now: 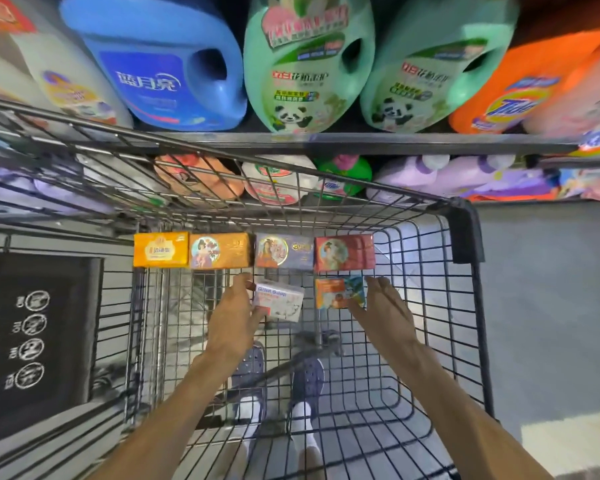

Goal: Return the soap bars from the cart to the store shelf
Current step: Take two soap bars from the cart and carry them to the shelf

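1 head-worn camera looks steeply down and forward into a wire cart (465, 306), close above its basket floor. The wide lens bends the store shelf (361, 142) across the top edge.

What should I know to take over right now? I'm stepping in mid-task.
Left hand grips the white soap box. Right hand is open, fingers touching the orange-blue soap box. Four more boxes stand in a row at the cart's far end: yellow, orange, purple, red. All six still in the cart; none seen shelved yet.
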